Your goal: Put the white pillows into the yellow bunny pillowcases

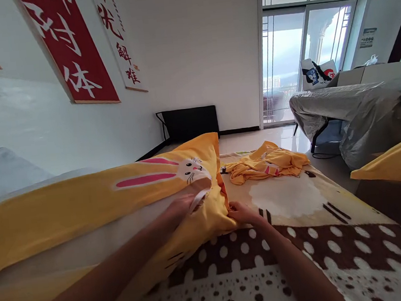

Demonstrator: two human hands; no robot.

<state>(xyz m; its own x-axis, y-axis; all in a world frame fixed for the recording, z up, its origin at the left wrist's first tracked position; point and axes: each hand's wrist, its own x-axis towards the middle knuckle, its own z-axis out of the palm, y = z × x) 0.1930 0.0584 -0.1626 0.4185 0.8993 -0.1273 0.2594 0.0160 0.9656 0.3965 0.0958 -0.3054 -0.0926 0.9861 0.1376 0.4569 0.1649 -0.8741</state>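
Note:
A yellow pillowcase (101, 191) with a white rabbit print lies in front of me, its long opening facing me. A white pillow (99, 243) shows between its two yellow layers. My left hand (187, 201) reaches into the opening near the far end. Its fingers are closed around a bit of white cloth, apparently the pillow's corner, though the fingertips are partly hidden. My right hand (242, 212) pinches the pillowcase's gathered edge at the far end, just right of the left hand.
Beneath lies a brown and cream patterned blanket (286, 199). A crumpled yellow cloth (269, 163) rests on it farther off. Another yellow cloth corner (393, 160) juts in at right. Beyond are a plastic-covered table (345, 103), a black panel (191, 123) and wall scrolls (74, 54).

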